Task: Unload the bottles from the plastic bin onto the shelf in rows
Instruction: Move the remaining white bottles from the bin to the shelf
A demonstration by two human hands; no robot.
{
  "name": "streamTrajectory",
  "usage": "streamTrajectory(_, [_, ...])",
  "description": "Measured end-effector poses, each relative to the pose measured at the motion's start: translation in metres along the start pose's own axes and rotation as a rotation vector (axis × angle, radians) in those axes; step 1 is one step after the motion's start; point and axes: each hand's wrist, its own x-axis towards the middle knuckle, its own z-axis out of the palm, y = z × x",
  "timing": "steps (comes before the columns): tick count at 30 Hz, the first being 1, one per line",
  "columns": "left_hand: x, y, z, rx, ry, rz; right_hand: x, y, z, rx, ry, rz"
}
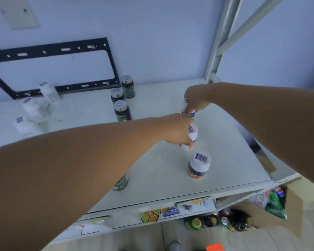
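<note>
Two orange bottles with white caps are in hand above the white shelf. The far bottle sits under the right hand, whose fingers curl down over its cap and close on it; only a strip of the cap and label shows below the fingertips. The near bottle is gripped from its left side by the left hand, fingers wrapped round the body, with the cap and its barcode sticker showing to the right of the knuckles. Its base touches or nearly touches the shelf; which cannot be told. The two bottles stand one behind the other, very close.

A third orange bottle stands upright and free, just in front of them, in the same line running toward the front edge.

To the right of this line the shelf is bare out to its right edge, near the grey upright post. To the left lies open surface, then three dark bottles in a row near the back wall. A green bottle peeks out from under the left forearm near the front edge. Blurred white bottles stand at far left, before a black wall bracket.
</note>
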Motion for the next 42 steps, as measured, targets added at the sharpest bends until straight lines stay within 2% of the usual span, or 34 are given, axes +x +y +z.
streamTrajectory(6, [-0.004,-0.003,-0.004,-0.066,0.042,-0.005,-0.006,0.001,0.017,0.008,0.099,0.008])
streamTrajectory(10, [-0.013,-0.001,-0.032,0.021,0.01,0.034,-0.042,0.006,0.008,0.021,0.153,0.085])
streamTrajectory(13, [-0.023,0.012,-0.054,0.025,0.071,0.107,-0.087,0.011,-0.006,-0.009,0.229,0.165])
streamTrajectory(18, [-0.048,0.06,-0.073,0.029,0.146,0.358,-0.189,0.012,-0.018,0.012,0.325,0.344])
streamTrajectory(23, [-0.072,0.137,-0.049,0.108,0.106,0.633,-0.29,0.022,0.017,-0.008,0.279,0.516])
streamTrajectory(28, [-0.08,0.211,0.018,0.143,-0.092,0.782,-0.37,0.073,0.1,0.201,0.117,0.69])
streamTrajectory(33, [-0.065,0.258,0.11,0.291,-0.325,0.821,-0.405,0.134,0.227,0.394,-0.072,0.802])
streamTrajectory(36, [-0.046,0.272,0.167,0.346,-0.442,0.766,-0.415,0.157,0.306,0.612,-0.079,0.864])
streamTrajectory(42, [-0.011,0.271,0.284,0.413,-0.65,0.631,-0.41,0.165,0.449,0.842,-0.136,0.981])
